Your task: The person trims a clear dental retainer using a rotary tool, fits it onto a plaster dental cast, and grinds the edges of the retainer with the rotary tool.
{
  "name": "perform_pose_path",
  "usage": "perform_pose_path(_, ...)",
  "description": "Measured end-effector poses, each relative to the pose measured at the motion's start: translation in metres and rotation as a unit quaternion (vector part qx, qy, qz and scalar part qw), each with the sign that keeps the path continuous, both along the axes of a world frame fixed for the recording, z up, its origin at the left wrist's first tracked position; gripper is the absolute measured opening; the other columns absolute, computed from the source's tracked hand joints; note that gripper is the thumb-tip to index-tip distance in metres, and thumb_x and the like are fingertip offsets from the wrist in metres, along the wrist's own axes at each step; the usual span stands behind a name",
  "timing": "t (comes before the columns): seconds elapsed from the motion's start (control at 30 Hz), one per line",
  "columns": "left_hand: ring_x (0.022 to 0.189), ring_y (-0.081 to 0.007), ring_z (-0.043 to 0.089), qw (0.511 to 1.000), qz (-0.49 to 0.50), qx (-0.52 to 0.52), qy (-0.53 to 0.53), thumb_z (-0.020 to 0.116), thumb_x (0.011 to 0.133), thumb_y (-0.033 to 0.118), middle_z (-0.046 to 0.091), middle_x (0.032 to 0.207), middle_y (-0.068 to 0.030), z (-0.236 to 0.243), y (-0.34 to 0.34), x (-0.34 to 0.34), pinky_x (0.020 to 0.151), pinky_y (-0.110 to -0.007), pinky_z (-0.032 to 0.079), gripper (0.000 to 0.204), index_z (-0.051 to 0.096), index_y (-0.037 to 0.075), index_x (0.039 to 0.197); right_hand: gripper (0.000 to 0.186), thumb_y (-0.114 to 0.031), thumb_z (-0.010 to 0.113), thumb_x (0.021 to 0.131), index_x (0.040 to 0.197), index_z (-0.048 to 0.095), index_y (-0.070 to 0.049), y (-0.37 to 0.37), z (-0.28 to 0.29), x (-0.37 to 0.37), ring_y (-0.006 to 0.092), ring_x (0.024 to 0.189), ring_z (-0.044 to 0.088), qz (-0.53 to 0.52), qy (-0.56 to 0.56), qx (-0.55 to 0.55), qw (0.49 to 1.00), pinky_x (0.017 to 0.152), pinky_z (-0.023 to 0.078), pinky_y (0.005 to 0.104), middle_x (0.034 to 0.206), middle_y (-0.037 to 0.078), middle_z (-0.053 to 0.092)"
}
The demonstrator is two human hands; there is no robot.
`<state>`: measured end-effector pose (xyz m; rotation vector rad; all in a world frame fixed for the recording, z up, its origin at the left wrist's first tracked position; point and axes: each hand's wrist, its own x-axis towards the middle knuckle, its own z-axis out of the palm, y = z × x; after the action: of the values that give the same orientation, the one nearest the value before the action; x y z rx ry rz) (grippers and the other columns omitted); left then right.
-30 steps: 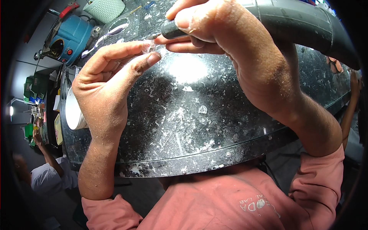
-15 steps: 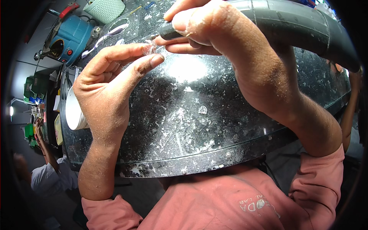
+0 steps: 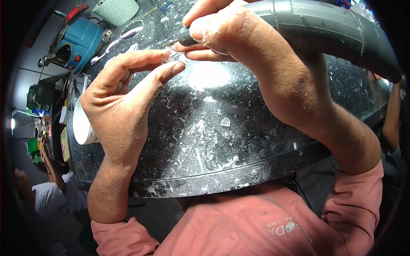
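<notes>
Between the thumb and fingertips of my left hand sits a small clear plastic piece. Its exact shape is hard to make out. My right hand is closed round a black rotary handpiece, whose thin bur tip points left and is at the upper edge of the clear piece; whether they touch, I cannot tell. Fingers of the right hand stretch toward the left fingertips below the tool. Pale dust covers both hands. A thick dark-grey hose runs behind the right hand toward the right rim.
White dust and shavings litter the dark tabletop. At the left stand a white cup and a blue machine with a red handle. A pale woven basket is at the back. Other people's arms show at the left and right.
The handpiece has tilted slightly, and its tip shows more clearly at the clear piece. My left thumb and the piece have shifted a little. The other person's arm at the right has moved.
</notes>
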<state>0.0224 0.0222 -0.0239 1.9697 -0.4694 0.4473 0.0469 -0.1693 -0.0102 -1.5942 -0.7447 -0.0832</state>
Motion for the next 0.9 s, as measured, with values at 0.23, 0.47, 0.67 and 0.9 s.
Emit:
perform_pose_path(0.23, 0.087, -0.0131, 0.064, 1.000, 0.002, 0.027, -0.006, 0.070, 0.076, -0.005, 0.067, 0.091, -0.0084, 0.001, 0.001, 0.000, 0.082, -0.025, 0.051, 0.023, 0.066, -0.002, 0.098, 0.020, -0.009, 0.059, 0.088, 0.106, 0.061, 0.001, 0.003, 0.002, 0.001, 0.0134, 0.091, 0.062, -0.006, -0.023, -0.018, 1.000, 0.085, 0.048, 0.0253, 0.093, 0.008, 0.063)
perform_pose_path(0.47, 0.088, -0.0133, 0.064, 0.997, 0.001, -0.049, 0.053, 0.071, 0.077, -0.003, 0.068, 0.092, -0.0090, -0.002, -0.005, 0.000, 0.082, -0.026, 0.051, 0.023, 0.067, -0.001, 0.099, 0.020, -0.008, 0.059, 0.087, 0.105, 0.062, 0.001, 0.004, 0.002, 0.005, 0.0140, 0.091, 0.062, -0.013, -0.048, -0.036, 0.998, 0.085, 0.048, 0.0257, 0.092, 0.008, 0.064)
perform_pose_path(0.67, 0.087, -0.0147, 0.065, 0.995, -0.023, -0.083, 0.053, 0.070, 0.078, -0.001, 0.068, 0.096, -0.0106, -0.001, -0.007, -0.001, 0.083, -0.025, 0.051, 0.025, 0.066, -0.002, 0.103, 0.020, -0.008, 0.060, 0.087, 0.104, 0.062, 0.001, -0.004, 0.003, 0.005, 0.0145, 0.091, 0.063, -0.024, -0.065, -0.053, 0.996, 0.086, 0.049, 0.0260, 0.091, 0.009, 0.065)
perform_pose_path(0.9, 0.088, -0.0164, 0.065, 0.999, -0.045, 0.020, -0.009, 0.067, 0.081, -0.001, 0.068, 0.097, -0.0132, -0.001, -0.005, -0.001, 0.084, -0.028, 0.051, 0.024, 0.064, -0.005, 0.105, 0.031, -0.011, 0.061, 0.086, 0.115, 0.056, -0.001, -0.011, -0.015, 0.018, 0.0122, 0.095, 0.061, 0.087, 0.140, 0.075, 0.983, 0.086, 0.048, 0.0256, 0.099, 0.006, 0.062)
